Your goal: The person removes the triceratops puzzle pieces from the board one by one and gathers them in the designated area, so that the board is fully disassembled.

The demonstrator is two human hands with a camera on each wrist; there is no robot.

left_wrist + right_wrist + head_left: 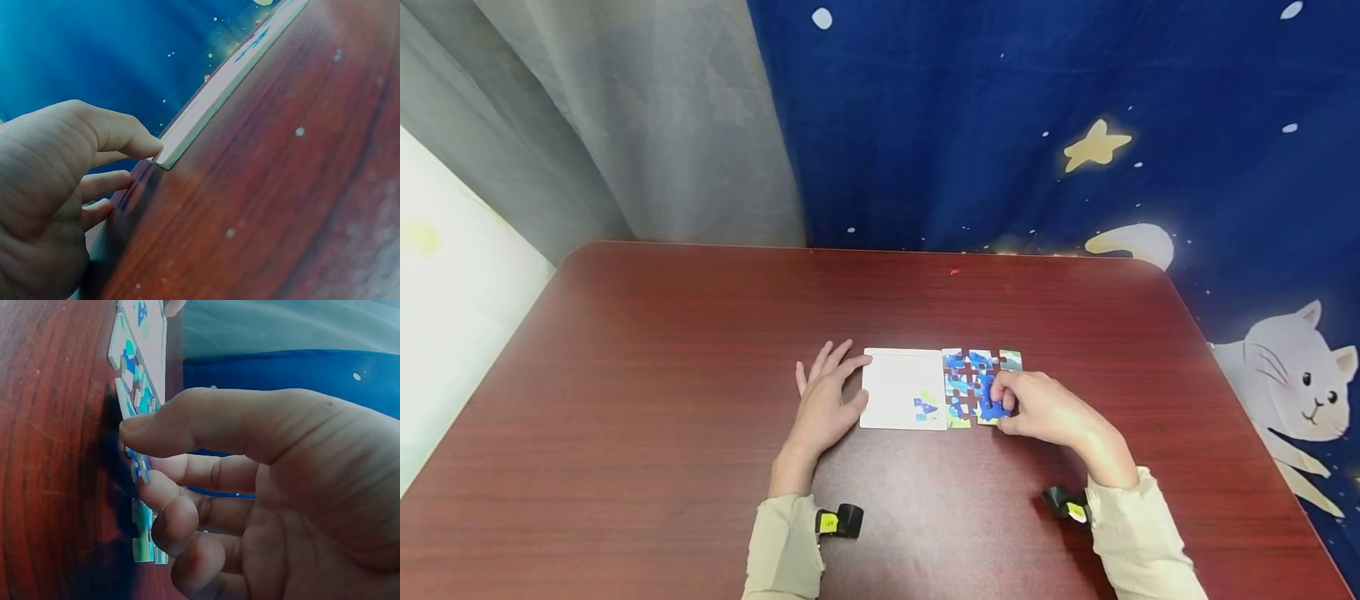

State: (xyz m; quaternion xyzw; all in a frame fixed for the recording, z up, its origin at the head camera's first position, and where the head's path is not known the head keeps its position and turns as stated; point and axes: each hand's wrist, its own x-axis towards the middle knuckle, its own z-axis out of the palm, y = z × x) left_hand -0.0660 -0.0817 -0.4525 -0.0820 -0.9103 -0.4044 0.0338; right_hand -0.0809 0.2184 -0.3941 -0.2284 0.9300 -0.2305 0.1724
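A white puzzle board (895, 387) with a small printed blue figure lies flat on the table. My left hand (827, 408) rests at its left edge, fingers spread and thumb and index touching the rim; in the left wrist view a fingertip presses the corner of the board (206, 103). To the right of the board lie several blue and green jigsaw pieces (956, 384) in loose columns. Over the right-hand ones, my right hand (1041, 408) bends its fingers and pinches a blue puzzle piece (139, 467) between thumb and fingers. Its outline is partly hidden by the fingertips.
The dark red wooden table (662, 350) extends around the board. A small red scrap (954, 272) lies near the far edge. Behind hang a grey curtain (692, 125) and a blue one (925, 125) with stars and a cat. Black wrist cameras sit on both sleeves.
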